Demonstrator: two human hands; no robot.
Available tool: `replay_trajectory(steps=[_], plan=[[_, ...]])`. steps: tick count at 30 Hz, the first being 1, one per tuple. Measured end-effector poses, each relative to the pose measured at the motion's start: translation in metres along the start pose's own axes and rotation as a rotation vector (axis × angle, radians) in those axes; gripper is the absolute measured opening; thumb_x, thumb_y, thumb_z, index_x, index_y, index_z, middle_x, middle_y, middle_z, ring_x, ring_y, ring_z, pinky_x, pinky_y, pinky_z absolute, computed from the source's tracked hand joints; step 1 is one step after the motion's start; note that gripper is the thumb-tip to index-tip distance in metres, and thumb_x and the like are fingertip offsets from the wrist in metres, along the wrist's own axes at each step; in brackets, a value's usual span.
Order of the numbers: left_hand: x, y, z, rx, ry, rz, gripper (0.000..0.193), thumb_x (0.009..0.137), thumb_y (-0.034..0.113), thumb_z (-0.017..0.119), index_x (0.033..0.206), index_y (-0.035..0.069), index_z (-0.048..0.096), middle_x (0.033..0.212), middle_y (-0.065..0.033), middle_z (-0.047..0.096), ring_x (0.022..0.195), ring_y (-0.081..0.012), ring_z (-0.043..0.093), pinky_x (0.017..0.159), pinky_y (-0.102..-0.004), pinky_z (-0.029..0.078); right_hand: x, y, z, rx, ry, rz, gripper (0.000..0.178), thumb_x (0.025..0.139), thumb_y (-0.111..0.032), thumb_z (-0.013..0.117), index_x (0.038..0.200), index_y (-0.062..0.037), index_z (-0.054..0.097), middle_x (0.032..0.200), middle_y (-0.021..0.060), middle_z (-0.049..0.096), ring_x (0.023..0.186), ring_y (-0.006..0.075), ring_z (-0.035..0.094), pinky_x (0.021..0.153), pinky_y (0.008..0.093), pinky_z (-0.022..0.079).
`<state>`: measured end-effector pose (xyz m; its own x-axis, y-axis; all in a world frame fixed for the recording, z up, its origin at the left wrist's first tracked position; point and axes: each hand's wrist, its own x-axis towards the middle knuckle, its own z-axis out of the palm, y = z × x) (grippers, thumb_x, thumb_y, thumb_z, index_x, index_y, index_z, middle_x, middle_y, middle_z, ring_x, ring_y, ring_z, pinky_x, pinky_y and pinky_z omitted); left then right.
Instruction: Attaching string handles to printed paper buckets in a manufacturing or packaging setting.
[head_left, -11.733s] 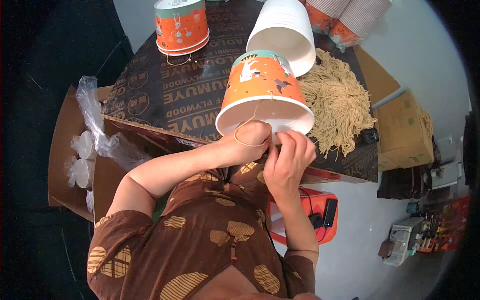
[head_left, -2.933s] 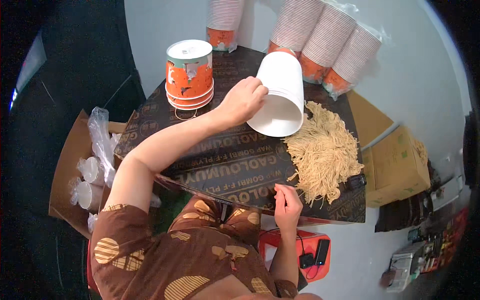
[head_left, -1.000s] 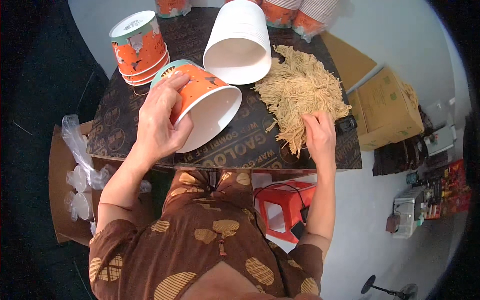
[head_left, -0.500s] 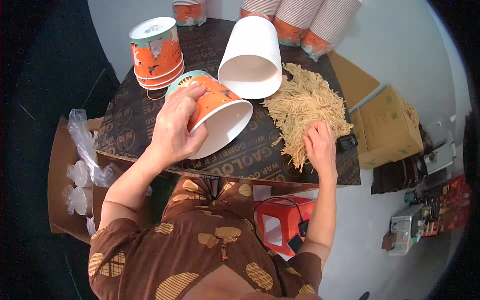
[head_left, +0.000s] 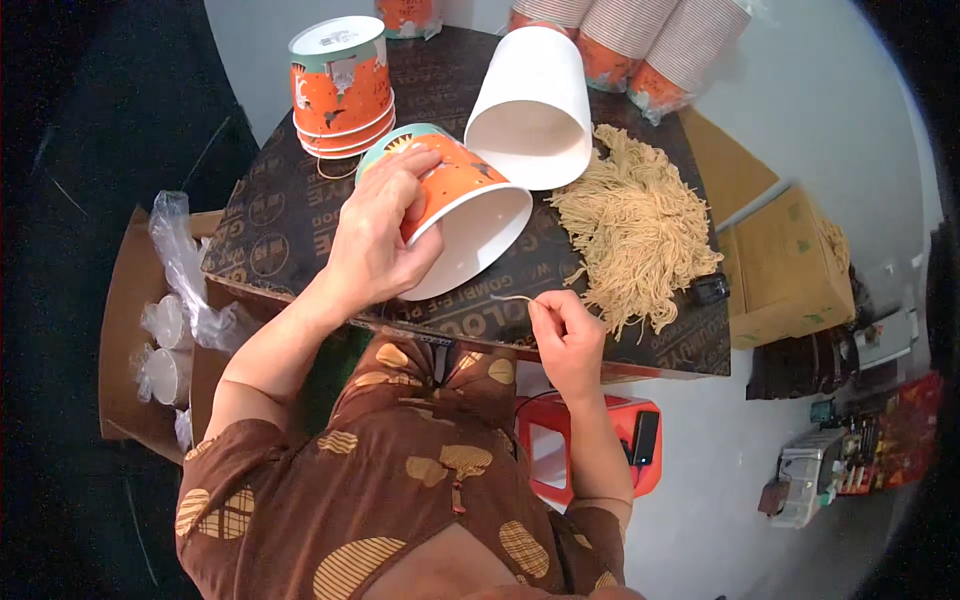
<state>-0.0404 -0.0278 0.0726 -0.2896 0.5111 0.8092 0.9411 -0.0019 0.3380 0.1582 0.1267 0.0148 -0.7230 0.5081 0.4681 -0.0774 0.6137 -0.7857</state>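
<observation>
At left hand (head_left: 385,232), orange-and-green bucket (head_left: 455,185)

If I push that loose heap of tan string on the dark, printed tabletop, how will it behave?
The heap of tan string will probably flop, since its strands bend and droop. It may tangle, as they cross over one another. It seems unlikely to roll, being spread out low on the dark, printed tabletop.

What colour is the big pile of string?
The string pile is tan, best seen in the head view.
</observation>
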Motion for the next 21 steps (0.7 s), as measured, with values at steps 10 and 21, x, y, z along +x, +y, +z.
replay_trajectory(steps=[10, 21], plan=[[-0.011, -0.009, 0.004, -0.073, 0.092, 0.010, 0.026, 0.067, -0.004, 0.066, 0.077, 0.002, 0.043, 0.117, -0.0262, 0.062, 0.116, -0.0431, 0.058, 0.098, -0.0474, 0.046, -0.021, 0.004, 0.022, 0.096, 0.077, 0.143, 0.005, 0.090, -0.001, 0.065, 0.086, -0.0006, 0.063, 0.066, -0.0057, 0.052, 0.057, -0.0003, 0.042, 0.049, 0.0184, 0.035], [-0.014, -0.009, 0.004, -0.110, 0.090, -0.023, 0.026, 0.067, -0.004, 0.066, 0.075, 0.003, 0.042, 0.118, -0.0279, 0.061, 0.117, -0.0434, 0.057, 0.098, -0.0464, 0.046, -0.024, 0.009, 0.023, 0.337, 0.078, 0.321, 0.007, 0.093, -0.006, 0.061, 0.086, -0.0025, 0.063, 0.068, -0.0069, 0.050, 0.056, 0.0000, 0.040, 0.048, 0.0176, 0.029]])
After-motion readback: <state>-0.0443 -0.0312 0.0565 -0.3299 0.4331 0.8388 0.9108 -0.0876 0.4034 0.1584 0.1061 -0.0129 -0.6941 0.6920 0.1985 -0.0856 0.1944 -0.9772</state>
